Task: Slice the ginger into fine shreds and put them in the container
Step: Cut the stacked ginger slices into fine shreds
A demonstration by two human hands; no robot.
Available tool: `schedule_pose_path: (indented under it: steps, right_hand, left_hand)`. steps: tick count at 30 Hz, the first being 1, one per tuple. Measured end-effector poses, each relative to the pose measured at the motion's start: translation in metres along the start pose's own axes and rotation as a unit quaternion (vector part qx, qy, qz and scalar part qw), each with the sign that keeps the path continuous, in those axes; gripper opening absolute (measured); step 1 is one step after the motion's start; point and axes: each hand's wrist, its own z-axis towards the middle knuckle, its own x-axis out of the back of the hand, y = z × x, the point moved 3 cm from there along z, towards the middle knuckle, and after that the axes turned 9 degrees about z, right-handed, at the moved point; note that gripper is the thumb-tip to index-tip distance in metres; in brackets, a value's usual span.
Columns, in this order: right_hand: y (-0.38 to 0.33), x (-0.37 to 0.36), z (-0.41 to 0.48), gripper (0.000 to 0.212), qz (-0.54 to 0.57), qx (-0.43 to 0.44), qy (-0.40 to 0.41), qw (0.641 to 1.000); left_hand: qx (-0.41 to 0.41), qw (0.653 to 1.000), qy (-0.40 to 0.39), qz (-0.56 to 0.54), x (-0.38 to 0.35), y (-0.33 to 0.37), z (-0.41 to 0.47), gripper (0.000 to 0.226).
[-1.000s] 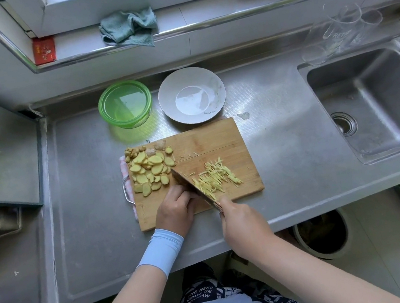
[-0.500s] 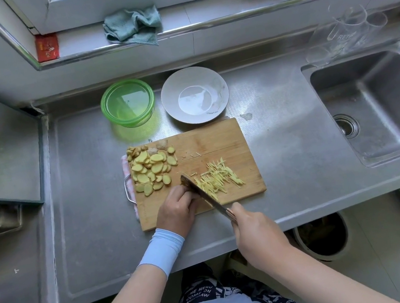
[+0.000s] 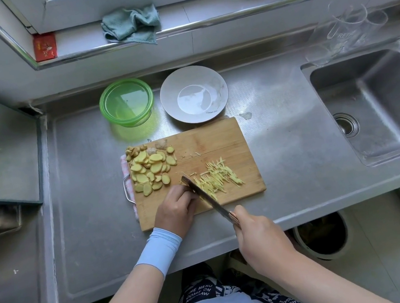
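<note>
The right hand grips the knife; beside it on the board the left hand curls, its hold hidden. Below the board, clothing reads "THE HERO COME ON".

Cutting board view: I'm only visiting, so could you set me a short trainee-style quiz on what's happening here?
1. True or false: the ginger shreds lie on the cutting board.
2. Which hand grips the knife? A left; B right; C neither.
3. Fill in: the ginger slices are piled at the board's ___ end.
Key: 1 true; 2 B, the right hand; 3 left.
</note>
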Motion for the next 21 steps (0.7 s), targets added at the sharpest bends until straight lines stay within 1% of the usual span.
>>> schedule_pose_path:
  steps: [2, 6, 9, 10, 12, 14, 16, 21]
  right_hand:
    - [-0.002, -0.002, 0.007, 0.008, 0.002, -0.004, -0.002, 1.0]
    - [-0.01, -0.007, 0.026, 0.004, -0.006, 0.0, 0.0, 1.0]
    - [-0.014, -0.006, 0.031, 0.023, -0.009, 0.002, 0.009, 1.0]
    - [-0.013, -0.005, 0.03, 0.026, -0.005, 0.005, 0.012, 1.0]
    - [-0.009, -0.002, 0.021, 0.02, 0.009, 0.012, 0.014, 1.0]
    - [-0.005, 0.0, 0.011, 0.002, 0.011, 0.011, 0.009, 1.0]
    - [-0.002, 0.0, 0.005, 0.008, 0.013, 0.004, 0.002, 1.0]
    - [-0.002, 0.0, 0.007, 0.01, 0.01, 0.003, 0.005, 1.0]
  left_hand:
    - [-0.001, 1.0, 0.0, -0.001, 0.0, 0.0, 0.001, 0.01]
    - [-0.004, 1.0, 0.006, -0.004, 0.001, 0.001, 0.001, 0.022]
    - [-0.012, 1.0, -0.001, -0.003, 0.002, 0.0, 0.001, 0.022]
    - [-0.018, 1.0, -0.001, -0.002, 0.003, 0.0, 0.002, 0.023]
    - [-0.029, 1.0, -0.002, 0.001, 0.005, 0.0, 0.004, 0.022]
    - [-0.032, 0.999, 0.0, 0.008, 0.006, -0.001, 0.004, 0.015]
    - [-0.033, 0.999, 0.002, 0.011, 0.005, -0.002, 0.003, 0.01]
    - [-0.029, 1.0, -0.002, 0.003, 0.003, -0.001, 0.002, 0.007]
